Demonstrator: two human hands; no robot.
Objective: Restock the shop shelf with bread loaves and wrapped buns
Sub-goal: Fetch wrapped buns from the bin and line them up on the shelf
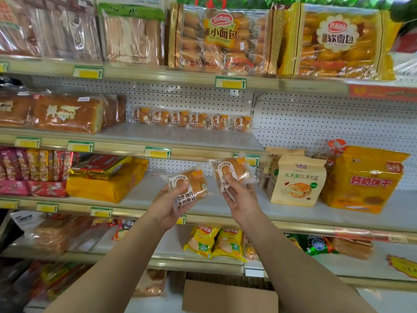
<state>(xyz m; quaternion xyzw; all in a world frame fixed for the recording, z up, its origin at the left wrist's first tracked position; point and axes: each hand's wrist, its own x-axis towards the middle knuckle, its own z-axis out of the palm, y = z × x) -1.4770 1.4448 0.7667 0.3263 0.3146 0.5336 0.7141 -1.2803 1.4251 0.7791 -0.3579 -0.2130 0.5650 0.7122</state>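
My left hand (168,205) grips a wrapped bun (195,184) in clear plastic with a white printed label. My right hand (240,196) grips a second wrapped bun (234,171) of the same kind, thumb across its label. Both buns are held in front of the third shelf, just below the edge of the second shelf (191,141). At the back of that second shelf stands a row of several identical wrapped buns (191,119). Bagged bread loaves (65,114) lie at its left end.
The top shelf carries large bread bags (222,38). On the third shelf stand a yellow pack (106,186) at left and a paper-look bread bag (297,179) and an orange bag (361,179) at right. A cardboard box (230,297) sits on the floor below.
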